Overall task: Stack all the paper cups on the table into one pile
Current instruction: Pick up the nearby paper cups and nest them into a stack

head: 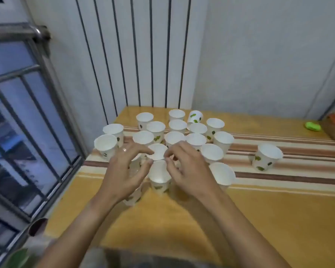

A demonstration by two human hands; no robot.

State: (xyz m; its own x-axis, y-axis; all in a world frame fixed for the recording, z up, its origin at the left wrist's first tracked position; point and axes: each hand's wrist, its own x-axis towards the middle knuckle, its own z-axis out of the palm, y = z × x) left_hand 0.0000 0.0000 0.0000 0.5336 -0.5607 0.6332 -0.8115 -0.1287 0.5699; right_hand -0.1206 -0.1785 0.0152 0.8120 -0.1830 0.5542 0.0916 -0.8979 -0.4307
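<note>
A table (pixel 259 219) covered in a yellow-orange cloth with cream and brown stripes fills the near ground. Two bare forearms reach forward over it. The left hand (pixel 124 171), a ring on one finger, and the right hand (pixel 190 169) meet over the front of a cluster of paper cups (pixel 174 138). Their fingertips close in on the rim of one upright cup (pixel 158 151) from either side; motion blur makes it impossible to tell whether either hand actually grips it. Just nearer stands another cup (pixel 160 176), between the two hands, and a further cup (pixel 132 198) is partly hidden under the left palm.

The cups are white with green leaf prints, all open end up, standing close together and many touching. One cup (pixel 195 116) at the back is tilted. A lone cup (pixel 267 156) stands well apart to the right.

Farther right, near the table's far edge, lies a small green object (pixel 313 126). Behind the table stands a white panel with dark vertical lines (pixel 135 55), set against a pale wall (pixel 269 55). A barred window (pixel 23 122) runs along the left side.
</note>
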